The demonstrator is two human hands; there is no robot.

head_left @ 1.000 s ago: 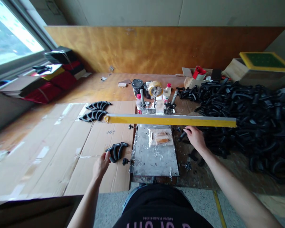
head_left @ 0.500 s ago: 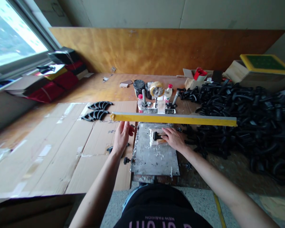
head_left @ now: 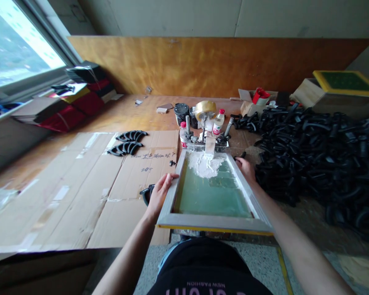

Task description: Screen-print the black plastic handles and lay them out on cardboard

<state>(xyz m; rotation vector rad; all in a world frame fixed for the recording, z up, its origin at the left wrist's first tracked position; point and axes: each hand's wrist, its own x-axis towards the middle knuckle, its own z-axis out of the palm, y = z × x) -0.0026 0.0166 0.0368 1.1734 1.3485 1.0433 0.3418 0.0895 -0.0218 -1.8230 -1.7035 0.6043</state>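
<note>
A screen printing frame [head_left: 218, 221] with a grey rim and green mesh lies lowered over the metal base, covering it. White paste [head_left: 206, 169] is heaped at the far end of its mesh, below a pale squeegee-like block [head_left: 210, 145]. My left hand [head_left: 160, 192] grips the frame's left rail with thumb and fingers closed. Beside that wrist a black curved handle [head_left: 146, 195] rests on the cardboard. My right hand [head_left: 247, 170] is curled at the right rail, where a small black piece [head_left: 241, 155] shows by the fingertips; its grip is partly hidden.
Black curved parts [head_left: 320, 155] are heaped on the right. Two neat rows of black handles [head_left: 125, 148] lie on the cardboard [head_left: 80, 196] at left. Behind the frame stand a tape roll [head_left: 205, 108], a dark tub [head_left: 181, 113] and a red-capped bottle [head_left: 218, 122].
The raised frame has come down over the metal base and the black part on it. My left hand moved slightly down; my right hand left that part and moved right, beside the frame.
</note>
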